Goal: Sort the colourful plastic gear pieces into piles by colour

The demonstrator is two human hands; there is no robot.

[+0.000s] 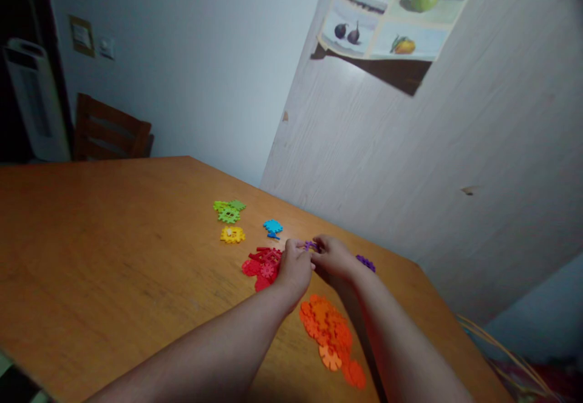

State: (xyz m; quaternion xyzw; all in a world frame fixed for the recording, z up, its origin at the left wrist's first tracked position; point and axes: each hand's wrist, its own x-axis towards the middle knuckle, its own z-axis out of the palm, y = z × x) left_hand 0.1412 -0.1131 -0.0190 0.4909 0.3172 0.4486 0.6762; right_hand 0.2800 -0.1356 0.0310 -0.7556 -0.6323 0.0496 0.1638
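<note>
A small purple plastic building piece shows between my two hands, above the table. My left hand is closed at its left end, with the fingertips pressed together. From the other side my right hand pinches the same piece, partly covering it. Just left of my left hand lies a pile of red building pieces, some hidden behind that hand. Beyond my right hand rests another purple piece. Nearer to me, between my forearms, a heap of orange notched discs and pieces is spread out.
Green pieces, a yellow piece and blue pieces lie farther back on the wooden table. A wall with a fruit poster borders the far right edge. A wooden chair stands at the far left.
</note>
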